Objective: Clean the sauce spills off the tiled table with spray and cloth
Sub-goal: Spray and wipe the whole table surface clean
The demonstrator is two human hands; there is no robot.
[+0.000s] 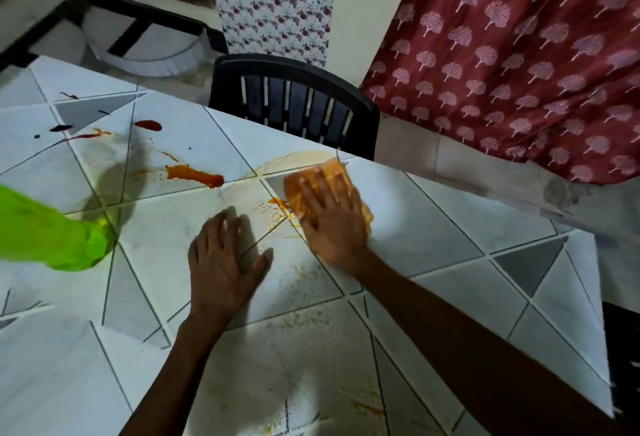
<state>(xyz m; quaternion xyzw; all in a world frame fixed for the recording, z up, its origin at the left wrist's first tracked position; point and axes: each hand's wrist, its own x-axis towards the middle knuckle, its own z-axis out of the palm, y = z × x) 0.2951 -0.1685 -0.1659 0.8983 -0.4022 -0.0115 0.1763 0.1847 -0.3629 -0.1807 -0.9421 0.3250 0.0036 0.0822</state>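
View: head camera, looking down across the table (pixel 450 238)
Right hand (pixel 330 224): laid flat, fingers straight and spread, palm pressing on the cloth (pixel 334 171); nothing is curled round it
Left hand (pixel 221 259): flat on bare tile just beside the right, fingers straight, holding nothing; I read it as a brace
Cloth, place: orange folded pad under the right hand, near the table's far edge, in front of the chair (pixel 294 103), at the end of a pale smear (pixel 301 157)
Cloth, handling: my judgement is soft, light and limp, likely damp; it should bunch if shoved from one edge, so I would hold it with a flat palm over its middle, or pinch the free far corner to refold
Cloth, axis: one corner shows pointing at the far edge; the hand hides the rest, so I cannot tell its long axis
Spray bottle (pixel 52 231): green, base on the tiles at the left, body running out of the left edge; top not in view, so I cannot tell where the nozzle points
Bottle, handling: I judge it stiff, light plastic, possibly slick; grip round the body
Spills: orange streak (pixel 195 176), red blob (pixel 149 125), dark drops (pixel 61 128), all left of the cloth and apart from it
Progress: judged partway, left side not yet wiped
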